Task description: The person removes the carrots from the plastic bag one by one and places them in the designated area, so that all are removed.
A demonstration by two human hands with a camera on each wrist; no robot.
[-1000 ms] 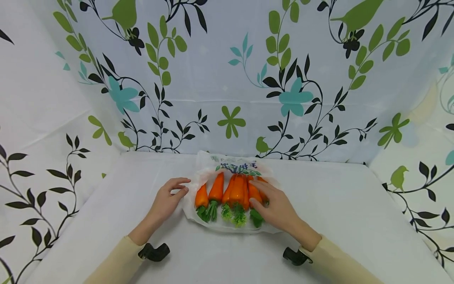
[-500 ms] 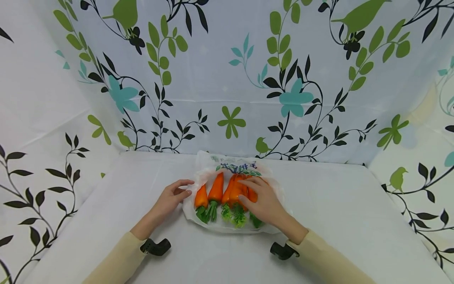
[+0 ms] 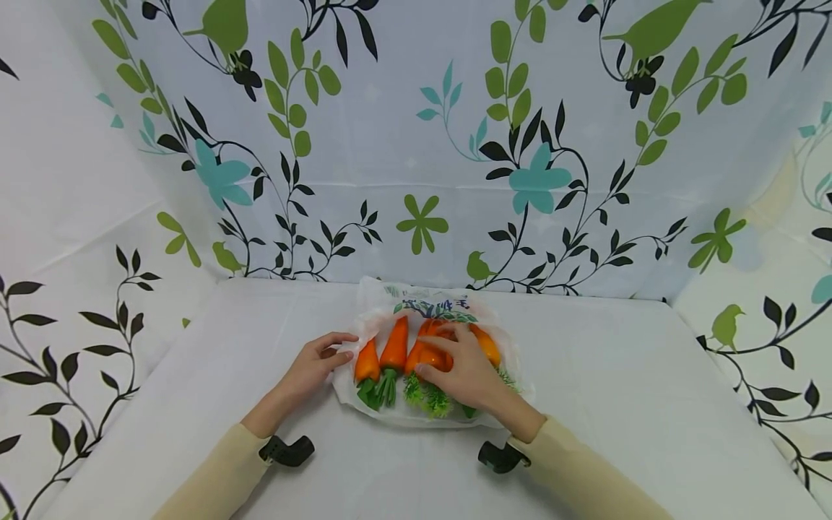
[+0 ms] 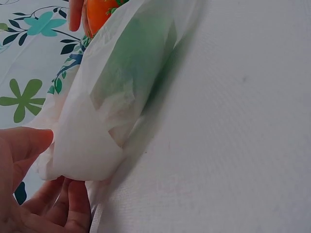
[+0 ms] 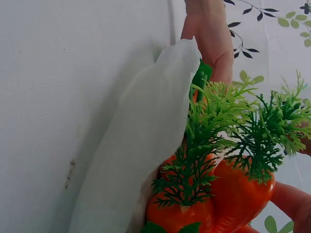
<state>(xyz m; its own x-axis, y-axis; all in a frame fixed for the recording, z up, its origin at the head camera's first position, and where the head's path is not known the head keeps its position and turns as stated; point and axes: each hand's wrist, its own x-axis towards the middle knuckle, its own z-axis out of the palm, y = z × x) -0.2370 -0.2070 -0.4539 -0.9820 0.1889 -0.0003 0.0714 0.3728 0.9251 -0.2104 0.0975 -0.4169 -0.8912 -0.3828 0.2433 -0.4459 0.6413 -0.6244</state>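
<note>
Several orange carrots (image 3: pixel 393 347) with green tops lie side by side on a white plastic bag (image 3: pixel 383 417). At the bag's left edge, my left hand (image 3: pixel 305 375) pinches the plastic; the left wrist view shows thumb and fingers on either side of the bag (image 4: pixel 87 145). My right hand (image 3: pixel 469 370) lies over the middle carrots, its fingers and thumb curled round at least one, partly hiding them. In the right wrist view, carrots (image 5: pixel 240 194) with feathery tops sit against my right hand's fingers (image 5: pixel 291 200). A yellow-orange carrot (image 3: pixel 486 345) shows right of that hand.
The white table (image 3: pixel 598 361) spreads around the bag. Behind it hangs a cloth (image 3: pixel 364 144) printed with leaves, birds and flowers. Black wrist mounts (image 3: pixel 286 451) sit below both hands.
My right hand has moved left from the right-hand carrots onto the middle ones, uncovering the yellow-orange carrot. My left hand has shifted slightly right, onto the bag's edge.
</note>
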